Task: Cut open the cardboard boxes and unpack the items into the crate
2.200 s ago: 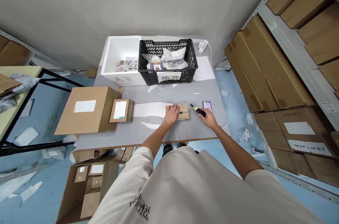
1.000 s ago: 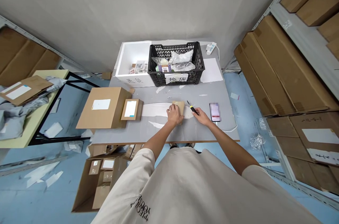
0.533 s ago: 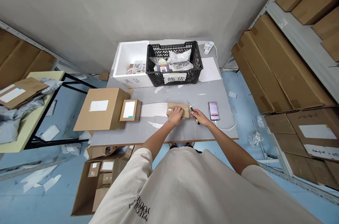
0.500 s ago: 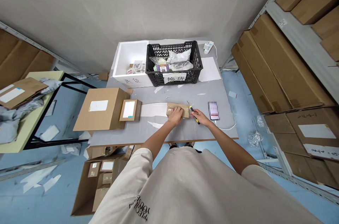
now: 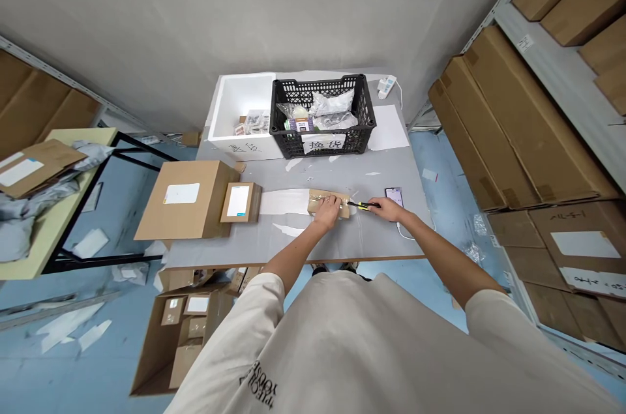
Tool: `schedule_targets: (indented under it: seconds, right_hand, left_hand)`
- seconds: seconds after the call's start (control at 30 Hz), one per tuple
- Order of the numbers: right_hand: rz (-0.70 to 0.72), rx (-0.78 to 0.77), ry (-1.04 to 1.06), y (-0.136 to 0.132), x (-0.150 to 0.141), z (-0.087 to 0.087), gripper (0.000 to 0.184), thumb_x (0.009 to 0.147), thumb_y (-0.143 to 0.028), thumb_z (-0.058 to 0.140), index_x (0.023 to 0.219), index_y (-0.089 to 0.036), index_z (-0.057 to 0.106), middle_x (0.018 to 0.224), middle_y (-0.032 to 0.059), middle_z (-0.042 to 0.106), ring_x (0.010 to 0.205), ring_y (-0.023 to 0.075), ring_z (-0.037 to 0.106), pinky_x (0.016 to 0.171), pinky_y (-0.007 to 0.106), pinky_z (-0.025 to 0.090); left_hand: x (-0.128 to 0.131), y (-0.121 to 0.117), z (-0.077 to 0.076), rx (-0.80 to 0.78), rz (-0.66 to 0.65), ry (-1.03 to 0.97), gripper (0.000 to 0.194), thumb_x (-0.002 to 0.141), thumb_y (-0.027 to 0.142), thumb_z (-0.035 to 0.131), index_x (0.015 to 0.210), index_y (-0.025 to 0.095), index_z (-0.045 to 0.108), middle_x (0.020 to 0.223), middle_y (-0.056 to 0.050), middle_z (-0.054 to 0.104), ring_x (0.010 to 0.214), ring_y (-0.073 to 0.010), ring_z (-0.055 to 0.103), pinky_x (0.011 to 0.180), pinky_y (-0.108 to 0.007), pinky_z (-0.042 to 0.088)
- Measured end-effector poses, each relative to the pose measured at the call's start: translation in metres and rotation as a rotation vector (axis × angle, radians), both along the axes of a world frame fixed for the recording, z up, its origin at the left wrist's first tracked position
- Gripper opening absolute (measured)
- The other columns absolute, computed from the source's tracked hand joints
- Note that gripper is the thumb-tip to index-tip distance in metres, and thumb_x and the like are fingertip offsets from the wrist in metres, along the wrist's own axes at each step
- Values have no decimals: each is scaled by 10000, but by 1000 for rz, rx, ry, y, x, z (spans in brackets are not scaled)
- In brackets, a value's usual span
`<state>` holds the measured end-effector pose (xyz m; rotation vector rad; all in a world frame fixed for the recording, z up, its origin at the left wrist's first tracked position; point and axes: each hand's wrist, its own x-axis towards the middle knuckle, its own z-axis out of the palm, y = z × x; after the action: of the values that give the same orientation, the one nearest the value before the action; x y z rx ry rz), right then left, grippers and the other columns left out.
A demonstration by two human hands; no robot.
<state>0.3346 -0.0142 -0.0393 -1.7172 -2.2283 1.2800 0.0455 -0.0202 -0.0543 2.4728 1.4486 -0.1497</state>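
A small cardboard box (image 5: 317, 207) with clear tape along its top lies on the table. My left hand (image 5: 328, 210) rests over it, fingers bent and holding it down. A black and yellow utility knife (image 5: 362, 205) is gripped in my right hand (image 5: 388, 210), just right of the box. Its tip points left and meets the box's right end; whether the blade has gone into the tape is too small to see. A phone (image 5: 394, 195) lies behind my right hand, partly covered by it.
On the grey table (image 5: 293, 248) stand a large carton (image 5: 180, 218) and a smaller labelled box (image 5: 237, 205) at left. Behind are a white foam bin (image 5: 247, 148) and a black crate (image 5: 320, 145) of bagged items. Shelved cartons (image 5: 518, 114) line the right side.
My right hand has moved right and slightly up. The knife has turned from a steep slant to nearly level, its tip now at the box's end. My left hand stays on the box.
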Motion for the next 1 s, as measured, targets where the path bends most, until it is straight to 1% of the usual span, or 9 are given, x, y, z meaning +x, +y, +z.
schedule_targets:
  seconds: [0.17,0.23,0.3,0.4,0.6,0.7,0.8,0.87,1.0]
  right_hand:
    - [222,129,-218,29,-12,10,302,979,-339,492,1167,-273,719,1047,69,751,882,233,659,699,284,409]
    - [284,165,-257,37,-21,10,301,980,-308,480,1151,-274,726,1062,79,748,913,248,660,737,301,414]
    - [309,189,-266,41,-28,7,297,974,-290,482,1138,-268,729,1060,90,743,933,258,656,766,315,416]
    - [274,136,-209,40,-29,-1,282,965,-304,494,1123,-271,725,1024,79,736,897,244,643,746,304,414]
    - [86,-177,49,13,-10,-22,296,962,-404,473,1076,-246,695,798,13,675,687,174,568,625,262,412]
    - [13,-276,123,-1,-3,-30,309,952,-456,478,1056,-239,672,755,-7,646,603,146,518,567,246,400]
    - [-17,-289,158,-9,-1,-33,308,934,-484,499,1034,-243,663,742,-17,636,577,132,490,541,237,388]
    - [-15,-268,167,-12,0,-33,313,934,-486,495,1041,-243,663,752,-16,638,599,135,505,553,237,394]
    - [8,-175,155,-14,1,-32,323,949,-458,480,1060,-228,678,809,6,669,723,174,578,655,267,453]
  left_hand:
    - [0,-1,-1,32,-10,8,488,819,152,700,1247,193,467,1293,-131,540,1215,-296,504,1066,-422,339]
    - [-1,-1,-1,32,-8,0,486,819,148,699,1243,197,466,1284,-128,541,1217,-294,503,1067,-421,340]
    - [-2,-1,-1,23,-3,-6,487,819,146,702,1241,205,466,1281,-124,541,1218,-292,506,1066,-418,342]
    - [-3,-1,-2,12,-1,-11,484,820,152,708,1236,210,466,1279,-120,543,1217,-290,511,1053,-410,351]
    - [-3,1,-3,14,8,-27,486,815,171,726,1229,205,473,1293,-126,539,1213,-299,518,1028,-409,363]
    - [-3,2,-3,0,-6,-42,497,811,187,744,1231,202,478,1289,-129,542,1219,-305,519,1024,-411,362]
    - [-4,2,-3,-6,-10,-52,506,808,187,752,1234,206,479,1299,-130,540,1220,-304,522,1027,-413,355]
    - [-4,2,-2,-10,-11,-54,507,809,178,748,1236,210,477,1303,-129,540,1219,-300,524,1032,-415,350]
    - [-4,2,-1,-17,-27,-54,468,830,172,718,1228,219,476,1299,-123,547,1209,-291,530,1034,-415,350]
